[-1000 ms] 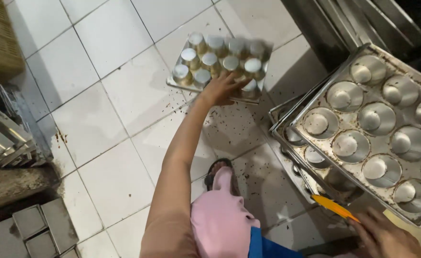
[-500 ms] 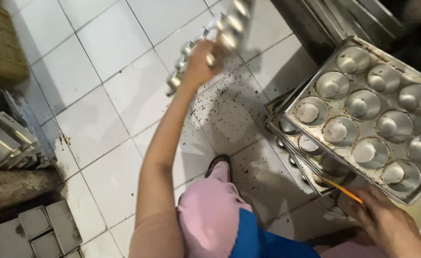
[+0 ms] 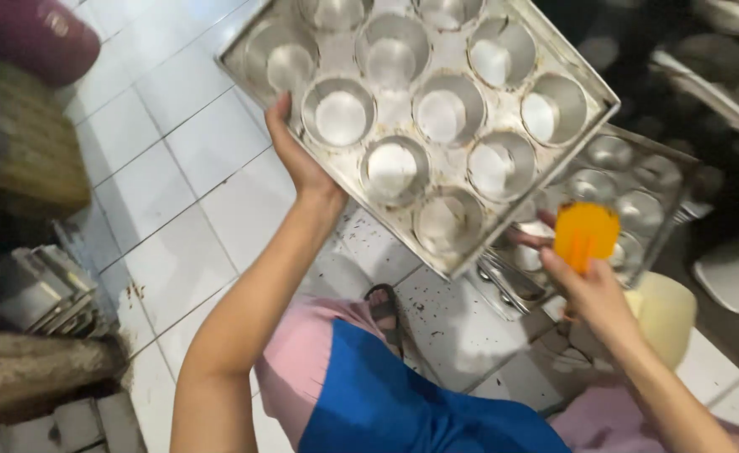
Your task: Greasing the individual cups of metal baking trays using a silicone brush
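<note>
My left hand [image 3: 296, 155] grips the near-left edge of a metal muffin tray [image 3: 424, 113] with several round cups, held up in the air with its cups facing me. My right hand [image 3: 586, 285] holds an orange brush [image 3: 586, 235] just below the raised tray's lower right corner. Behind the brush a stack of similar metal trays [image 3: 638, 197] rests tilted on the floor at the right.
White floor tiles [image 3: 168, 201] with dark crumbs lie below. Small metal tins [image 3: 46, 285] are piled at the left next to a woven basket [image 3: 38, 159]. A pale yellow container [image 3: 667, 315] stands by my right wrist. My sandalled foot [image 3: 384, 310] is on the tiles.
My left hand has lifted the tray off the floor and brought it up close, cups facing me. My right hand has raised the orange brush toward the tray.
</note>
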